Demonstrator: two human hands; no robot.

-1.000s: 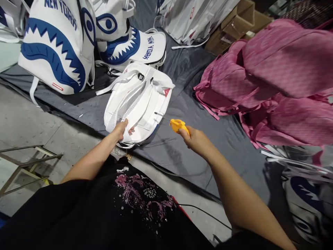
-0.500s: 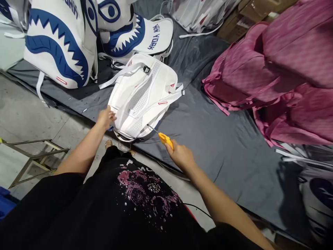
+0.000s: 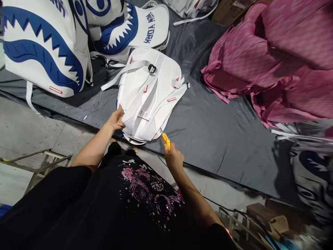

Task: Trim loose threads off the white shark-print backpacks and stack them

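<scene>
Looking across the tabletop [image 3: 208, 139], we find the white backpack [image 3: 168, 74] near its front edge. Our left hand [image 3: 116, 119] touches the backpack's near left side; whether those fingers grip, we cannot tell. Our right hand [image 3: 173, 159] has fingers closed around the yellow tool [image 3: 166, 141], its thin shaft [image 3: 161, 130] reaching the near right side. We judge this side is being worked; the next move calls for steadiness.
</scene>
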